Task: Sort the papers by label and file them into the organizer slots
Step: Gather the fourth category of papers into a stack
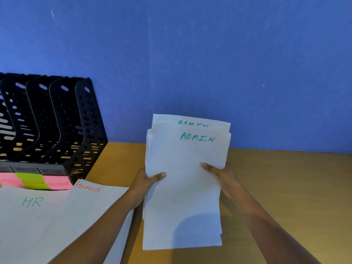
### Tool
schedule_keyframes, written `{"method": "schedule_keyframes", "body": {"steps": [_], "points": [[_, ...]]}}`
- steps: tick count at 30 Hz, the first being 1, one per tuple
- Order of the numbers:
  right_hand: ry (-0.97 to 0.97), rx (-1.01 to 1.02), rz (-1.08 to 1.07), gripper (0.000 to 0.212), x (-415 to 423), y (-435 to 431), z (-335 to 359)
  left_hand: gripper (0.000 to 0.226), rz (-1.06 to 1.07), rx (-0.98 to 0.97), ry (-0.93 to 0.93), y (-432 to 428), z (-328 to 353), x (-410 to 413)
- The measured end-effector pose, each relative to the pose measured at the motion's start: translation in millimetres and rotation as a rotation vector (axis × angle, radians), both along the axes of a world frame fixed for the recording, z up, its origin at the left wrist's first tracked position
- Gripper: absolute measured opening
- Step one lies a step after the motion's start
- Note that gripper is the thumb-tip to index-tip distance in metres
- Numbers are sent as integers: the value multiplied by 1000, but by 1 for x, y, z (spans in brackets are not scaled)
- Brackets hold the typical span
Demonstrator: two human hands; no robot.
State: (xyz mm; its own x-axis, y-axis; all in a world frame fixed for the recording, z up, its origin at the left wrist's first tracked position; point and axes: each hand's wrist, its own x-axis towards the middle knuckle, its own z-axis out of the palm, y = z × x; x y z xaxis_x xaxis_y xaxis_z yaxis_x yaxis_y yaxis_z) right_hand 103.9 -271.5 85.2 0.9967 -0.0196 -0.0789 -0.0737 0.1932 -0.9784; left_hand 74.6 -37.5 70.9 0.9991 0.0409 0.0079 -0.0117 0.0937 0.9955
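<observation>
A: Both hands are closed on one bundle of paper. What does each one do?

B: At centre frame, the left hand pinches the left edge of the ADMIN stack, thumb across the front sheet. Right of centre, the right hand grips the right edge the same way, thumb on the front and fingers hidden behind.

A: How does that stack sit?

B: It is lifted and tilted towards the camera, with its top rising in front of the blue wall and its lower part over the wooden desk. The sheets are uneven: a rear sheet pokes up above the front one, and both show "ADMIN" in green.

A: Where are the other papers?

B: In the lower left of the frame. An HR pile lies flat on the desk, lettered in green, and a FINANCE pile just right of it overlaps it, lettered in red. The left forearm crosses above the FINANCE pile.

A: And the organizer?

B: A black perforated organizer stands at the left edge, mid-height, against the wall, with several upright slots. Sticky notes run along its front base: pink, green, pink. The green one reads "FINANCE", the right pink one seems to read "ADMIN", and the left one is too blurred to read.

A: Is anything filed?

B: Something pale shows through the holes of the leftmost slot; I cannot tell what it is.
</observation>
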Motion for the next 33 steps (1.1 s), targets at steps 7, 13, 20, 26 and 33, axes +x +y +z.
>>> {"method": "schedule_keyframes", "body": {"steps": [7, 13, 20, 26, 33], "points": [[-178, -40, -145, 16, -6, 16, 34, 26, 109, -9, -113, -7, 29, 10], [-337, -35, -321, 25, -3, 29, 46, 19, 127, 19, -230, -23, 50, 17], [-301, -74, -257, 25, -11, 26, 13, 22, 193, 50, -161, -23, 24, 7], [-174, -120, -236, 22, -16, 23, -10, 20, 180, 43, -127, -22, 13, 1], [-95, -319, -263, 70, -7, 16, -30, 19, 328, -88, -140, -22, 16, 8]]}}
